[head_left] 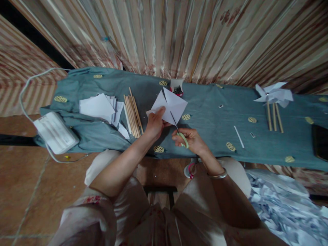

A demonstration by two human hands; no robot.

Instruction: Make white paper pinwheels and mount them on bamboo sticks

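Observation:
A square sheet of white paper (176, 102) is pinched in my left hand (155, 124), thumb on top near its middle. One slit runs inward from its upper corner. My right hand (188, 139) is closed around the light green handles of a pair of scissors (182, 139), whose blade lies at the sheet's lower corner. Just behind the paper stands a small open red and white box (178, 90) with dark little pieces inside. Left of my left hand lie several wooden sticks (133, 116) side by side.
Paper sheets (98, 107) and a white power strip (56, 132) are on the left of the green cloth (205, 136). Paper pinwheels (275, 94) on sticks lie at the right, near a dark device (319, 141). Paper scraps (287, 208) fill a bag at lower right.

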